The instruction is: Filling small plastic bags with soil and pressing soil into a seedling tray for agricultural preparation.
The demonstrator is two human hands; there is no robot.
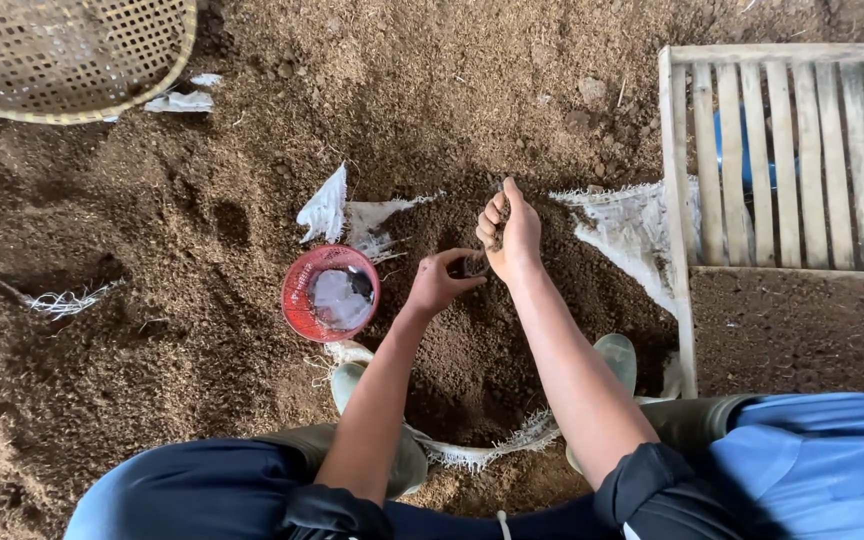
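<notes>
I look down at a heap of brown soil (472,340) lying on a frayed white woven sack (632,235). My right hand (512,235) is raised over the heap, fingers curled around a clump of soil. My left hand (439,283) sits just beside it, fingers pinched on a small dark bit of soil or something in it; what exactly it pinches is too small to tell. A small red basket (330,292) holding a clear plastic bag stands to the left of my left hand.
A pale wooden slatted crate (782,160) stands at the right with something blue under it. A woven bamboo basket (72,55) is at the top left. My green rubber boots (616,358) flank the heap. Loose soil covers the ground all around.
</notes>
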